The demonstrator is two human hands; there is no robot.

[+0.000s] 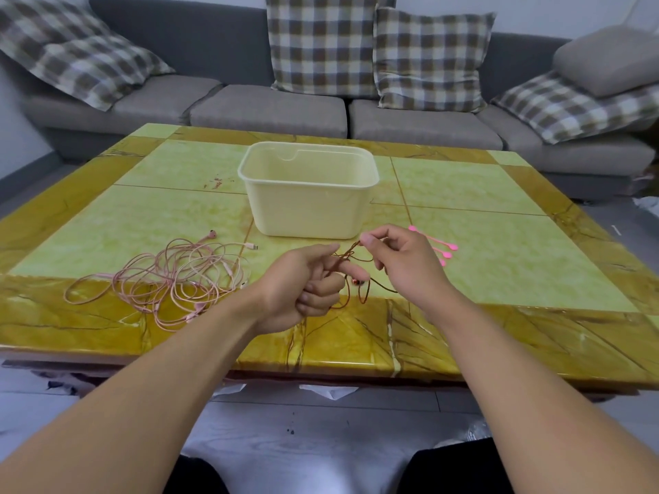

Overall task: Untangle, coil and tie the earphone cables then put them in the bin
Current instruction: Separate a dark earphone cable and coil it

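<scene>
Both hands work the brown cable: left hand curls around it, right hand pinches a strand. Pink cables lie tangled beside the bin.

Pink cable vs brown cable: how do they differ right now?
The pink cable lies untouched on the table in a loose tangled heap; the brown cable is held up off it, pinched by the left hand and the right hand. The pink cable is pale and spreads wide; the brown cable is dark and bunched small between the hands. Both are outside the bin, not yet tied.
</scene>
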